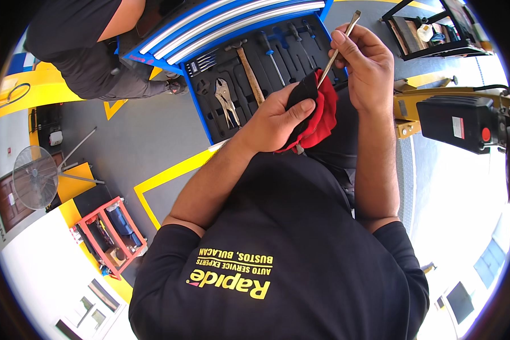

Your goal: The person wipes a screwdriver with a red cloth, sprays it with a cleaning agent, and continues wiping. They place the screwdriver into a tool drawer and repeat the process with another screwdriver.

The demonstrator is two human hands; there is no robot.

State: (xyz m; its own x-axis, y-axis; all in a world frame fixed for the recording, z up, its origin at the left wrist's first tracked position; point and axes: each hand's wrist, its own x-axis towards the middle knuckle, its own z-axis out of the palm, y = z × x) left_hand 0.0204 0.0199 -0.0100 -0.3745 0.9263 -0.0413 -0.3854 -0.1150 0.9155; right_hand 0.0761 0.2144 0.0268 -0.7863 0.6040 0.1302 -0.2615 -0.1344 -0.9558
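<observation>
My left hand (pixel 273 120) is closed around a red and black cloth (pixel 323 113). A flat-blade screwdriver (pixel 328 67) slants up out of the cloth, its flat tip pointing away from me; the cloth hides its lower end. My right hand (pixel 369 71) pinches the shaft a little below the tip, between thumb and fingers. Just beyond my hands is a pulled-out blue tool drawer (pixel 201 116) with a dark tray. In it lie locking pliers (pixel 225 101), a wooden-handled hammer (pixel 249 72), an adjustable wrench (pixel 204 89) and blue-handled screwdrivers (pixel 271 54).
Another person (pixel 85 56) stands by the cabinet at the upper left. A yellow arm with a black box (pixel 449 122) juts in from the right. A black rack (pixel 419 34) stands at the far right. Leftward are a fan (pixel 35 177) and a red tool cart (pixel 112 235).
</observation>
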